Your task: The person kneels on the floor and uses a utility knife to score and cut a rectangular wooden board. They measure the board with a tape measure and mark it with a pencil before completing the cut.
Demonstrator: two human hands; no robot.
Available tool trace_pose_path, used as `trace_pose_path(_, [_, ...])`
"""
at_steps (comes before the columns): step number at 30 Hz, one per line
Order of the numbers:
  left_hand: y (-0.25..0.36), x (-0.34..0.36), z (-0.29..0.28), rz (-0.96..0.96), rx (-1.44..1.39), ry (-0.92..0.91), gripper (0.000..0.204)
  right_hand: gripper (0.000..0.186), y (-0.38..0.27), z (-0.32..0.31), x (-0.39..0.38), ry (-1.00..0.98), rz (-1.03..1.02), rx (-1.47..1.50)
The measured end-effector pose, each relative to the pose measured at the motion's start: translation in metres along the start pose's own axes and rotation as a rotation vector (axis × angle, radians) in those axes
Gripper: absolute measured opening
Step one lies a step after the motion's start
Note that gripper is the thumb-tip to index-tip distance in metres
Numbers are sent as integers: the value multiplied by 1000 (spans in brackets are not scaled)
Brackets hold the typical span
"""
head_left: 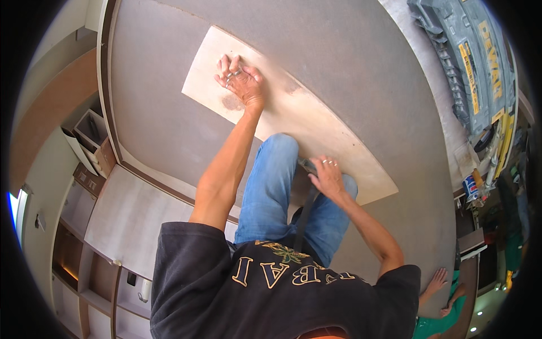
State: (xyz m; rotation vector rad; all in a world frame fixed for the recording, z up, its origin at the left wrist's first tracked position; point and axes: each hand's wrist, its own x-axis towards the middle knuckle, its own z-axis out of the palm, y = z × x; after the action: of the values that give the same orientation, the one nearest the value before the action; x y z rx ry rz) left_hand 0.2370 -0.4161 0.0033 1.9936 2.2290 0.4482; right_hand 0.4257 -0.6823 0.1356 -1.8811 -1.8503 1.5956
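A long, pale rectangular plywood board (pixel 316 127) lies flat on a broad grey desk (pixel 158 113), its long axis running on a diagonal from the upper left of the view down to the lower right, so that one short end points toward the far left part of the desk and the other toward the near right edge. The left hand (pixel 241 82) rests on top of the board close to its upper-left end, palm down with the fingers spread and pressed against the wood; some small metallic piece glints between the fingers, too small to tell what it is. The right hand (pixel 326 178) sits at the board's near long edge, nearer its lower-right end, fingers curled around a dark slender tool (pixel 307 198) whose shaft runs down toward the body; what kind of tool it is cannot be told. The board thus spans between the two hands, the left holding it down from above and the right meeting it at the edge. A knee in blue jeans (pixel 276 169) is raised onto the board between the two arms, just beside the right hand. Along the far right edge of the desk lies a grey and yellow plastic tool case (pixel 468 62), well apart from the board. Below the left edge of the desk stand pale open shelves (pixel 84 248).
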Motion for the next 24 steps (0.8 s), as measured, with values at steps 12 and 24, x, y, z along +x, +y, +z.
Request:
trace_pose_path(12, [0, 0, 4, -6, -19, 1, 47, 28, 37, 43, -41, 36, 260, 39])
trace_pose_path(24, [-2, -1, 2, -25, -41, 4, 55, 32, -54, -133, 194, 133, 309, 345])
